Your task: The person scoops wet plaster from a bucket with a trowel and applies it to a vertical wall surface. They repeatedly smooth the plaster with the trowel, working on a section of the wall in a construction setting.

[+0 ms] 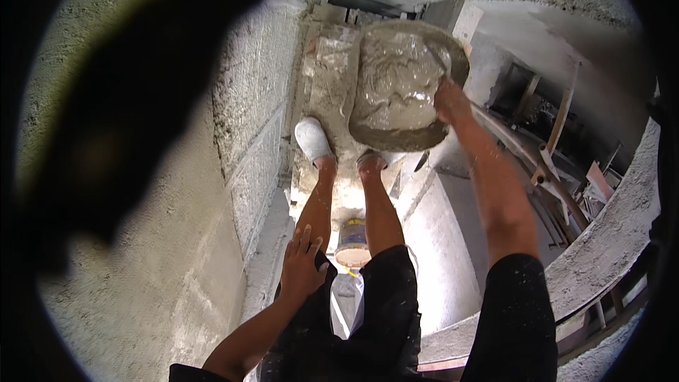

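Observation:
Wet grey mortar (396,88) fills a large rounded tub (396,140) in front of my feet, its surface ridged and shiny. My right hand (451,101) is closed at the tub's right side, over the mortar. It grips what looks like a trowel (440,62), mostly smeared with mortar and hard to make out. My left hand (303,263) rests on my left leg just above the knee, its fingers spread and holding nothing.
I stand in pale slippers (312,140) on a mortar-stained platform (329,92). A rough plastered wall (254,85) rises at left. A bucket (352,251) is below, between my legs. Poles and boards (559,177) lie at right beyond a curved ledge (601,240). A dark blurred shape covers the upper left.

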`<action>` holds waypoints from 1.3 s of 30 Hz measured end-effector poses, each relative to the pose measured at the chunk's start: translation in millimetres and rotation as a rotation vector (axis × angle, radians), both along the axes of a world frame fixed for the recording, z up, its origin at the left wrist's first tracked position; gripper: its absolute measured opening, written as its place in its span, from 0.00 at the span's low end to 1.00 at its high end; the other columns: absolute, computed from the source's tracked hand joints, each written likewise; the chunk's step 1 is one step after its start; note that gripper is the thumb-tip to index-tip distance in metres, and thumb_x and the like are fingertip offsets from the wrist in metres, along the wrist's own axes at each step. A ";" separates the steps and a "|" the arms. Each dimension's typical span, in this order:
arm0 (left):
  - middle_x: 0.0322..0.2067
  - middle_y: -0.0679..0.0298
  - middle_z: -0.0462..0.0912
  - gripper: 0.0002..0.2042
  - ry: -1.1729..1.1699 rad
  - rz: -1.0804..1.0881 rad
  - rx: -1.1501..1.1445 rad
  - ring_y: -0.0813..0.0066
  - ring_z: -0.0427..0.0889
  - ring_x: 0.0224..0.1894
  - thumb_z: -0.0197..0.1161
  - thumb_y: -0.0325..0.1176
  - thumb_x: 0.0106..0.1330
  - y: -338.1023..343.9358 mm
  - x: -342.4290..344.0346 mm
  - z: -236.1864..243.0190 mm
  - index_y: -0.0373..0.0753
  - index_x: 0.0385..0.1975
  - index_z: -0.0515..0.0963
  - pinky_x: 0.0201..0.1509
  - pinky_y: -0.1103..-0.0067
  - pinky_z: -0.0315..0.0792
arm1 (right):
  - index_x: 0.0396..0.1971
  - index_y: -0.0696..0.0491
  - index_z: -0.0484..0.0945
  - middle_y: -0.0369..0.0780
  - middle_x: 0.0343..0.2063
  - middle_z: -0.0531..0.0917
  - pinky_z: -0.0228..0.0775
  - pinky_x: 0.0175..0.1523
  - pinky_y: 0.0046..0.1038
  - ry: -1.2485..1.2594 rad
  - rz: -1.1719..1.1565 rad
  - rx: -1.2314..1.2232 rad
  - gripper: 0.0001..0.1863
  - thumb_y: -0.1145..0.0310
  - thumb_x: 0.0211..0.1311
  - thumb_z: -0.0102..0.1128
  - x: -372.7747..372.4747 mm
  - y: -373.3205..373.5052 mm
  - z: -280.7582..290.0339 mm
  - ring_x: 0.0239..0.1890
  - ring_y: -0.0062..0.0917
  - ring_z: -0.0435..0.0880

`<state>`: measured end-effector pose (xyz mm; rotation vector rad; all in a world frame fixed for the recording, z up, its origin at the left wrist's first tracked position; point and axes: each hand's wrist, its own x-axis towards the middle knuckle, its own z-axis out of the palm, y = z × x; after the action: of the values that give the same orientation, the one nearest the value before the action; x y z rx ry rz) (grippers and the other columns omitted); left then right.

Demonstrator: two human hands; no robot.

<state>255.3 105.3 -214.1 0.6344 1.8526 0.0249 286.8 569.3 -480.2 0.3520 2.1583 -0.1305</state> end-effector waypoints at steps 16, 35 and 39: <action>0.76 0.52 0.56 0.34 0.030 0.029 0.002 0.48 0.55 0.78 0.76 0.39 0.55 2.3 9.7 1.2 0.41 0.64 0.74 0.79 0.57 0.55 | 0.59 0.57 0.75 0.47 0.33 0.87 0.82 0.36 0.40 0.311 -0.068 0.122 0.21 0.63 0.70 0.56 -62.4 1.2 64.1 0.36 0.38 0.90; 0.75 0.52 0.59 0.35 0.040 0.031 0.021 0.48 0.56 0.77 0.77 0.37 0.54 4.1 11.5 -1.3 0.41 0.64 0.74 0.78 0.57 0.56 | 0.59 0.63 0.73 0.47 0.39 0.87 0.82 0.38 0.36 0.295 0.103 0.037 0.22 0.66 0.72 0.51 -96.7 -50.2 38.8 0.35 0.36 0.90; 0.75 0.52 0.59 0.35 0.012 0.017 0.015 0.48 0.55 0.77 0.77 0.37 0.54 8.1 6.2 4.1 0.41 0.65 0.73 0.79 0.58 0.55 | 0.60 0.70 0.69 0.46 0.39 0.87 0.82 0.39 0.32 0.266 0.020 0.063 0.26 0.67 0.69 0.55 -68.5 -78.2 22.2 0.36 0.34 0.89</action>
<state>261.5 113.4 -210.0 0.6302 1.8707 0.0460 218.3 491.1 -458.0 0.3658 2.4323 -0.1032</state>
